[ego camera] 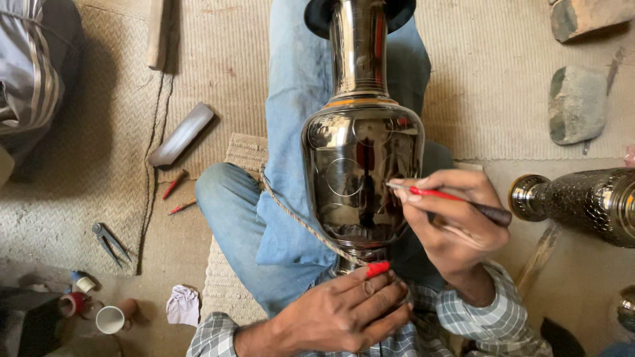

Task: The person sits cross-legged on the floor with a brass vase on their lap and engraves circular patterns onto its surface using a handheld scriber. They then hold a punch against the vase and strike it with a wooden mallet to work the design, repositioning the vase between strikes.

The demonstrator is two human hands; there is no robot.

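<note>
Right hand [456,231] grip clamped on red-handled engraving tool [450,198], tip touching polished dark metal vase [360,178] on lap, left hand [350,311] fingers together steadying its base, open mat left, second patterned metal vase [589,201] near right

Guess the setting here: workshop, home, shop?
Most likely a floor-level metal craft workshop. The right hand holds a red-handled engraving tool to a polished metal vase scribed with circles; a finished patterned vase lies alongside, and dividers and stones lie on woven matting.
</note>
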